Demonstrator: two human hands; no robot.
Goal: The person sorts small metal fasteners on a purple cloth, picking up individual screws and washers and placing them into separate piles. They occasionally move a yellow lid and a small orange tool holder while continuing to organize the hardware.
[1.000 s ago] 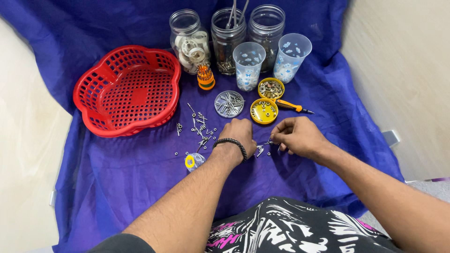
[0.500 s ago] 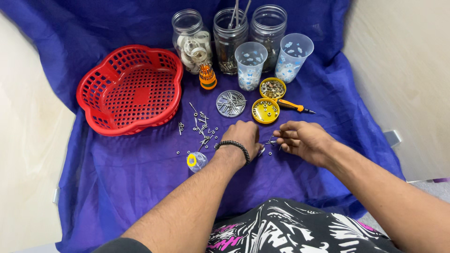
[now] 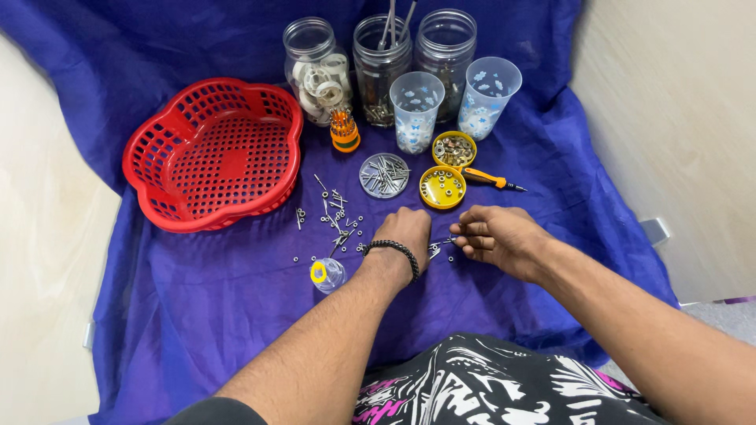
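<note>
- Small silver screws and nuts [image 3: 337,220] are scattered loose on the dark blue cloth [image 3: 197,315], at about 9 o'clock from the left hand [image 3: 405,232]; a few more lie between the two hands.
- The left hand, with a black beaded bracelet [image 3: 394,253] at the wrist, is laid knuckles-up on the cloth with its fingers curled under; whether anything is held beneath cannot be told.
- The right hand [image 3: 498,236] is closed in a pinch on a small silver screw [image 3: 446,240], held just beside the left hand at 3 o'clock.
- The step in hand is judged to be the picking and sorting of small fasteners.
- Two round yellow plastic dishes [image 3: 442,187] of nuts and a round clear dish of nails [image 3: 383,175] are set at 12 o'clock from the hands, with an orange-handled screwdriver [image 3: 490,179] beside them.
- A red perforated plastic basket [image 3: 214,151] stands at 10 o'clock; clear jars [image 3: 378,67] and printed clear plastic cups [image 3: 415,110] are ranged further back.
- A precise fingertip grip is called for next, since the pieces are tiny and easily dropped.
</note>
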